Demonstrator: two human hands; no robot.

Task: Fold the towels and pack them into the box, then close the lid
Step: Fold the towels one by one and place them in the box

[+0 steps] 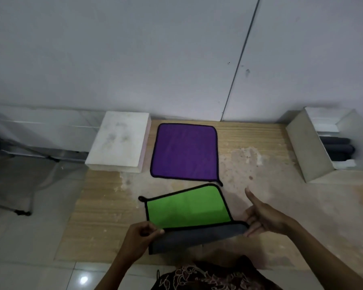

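Near the front edge of the worktop (pixel 105 206), the green towel (pixel 187 206) is pinched at its near corners by the left hand (pixel 137 237) and right hand (pixel 264 218), thumb raised. Corners should be carried evenly to the far edge. The purple towel (pixel 184 150) lies behind, beside the closed box (pixel 118 141).

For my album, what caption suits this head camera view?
Both hands, left hand and right hand, lift the green towel's near edge beside the flat purple towel.
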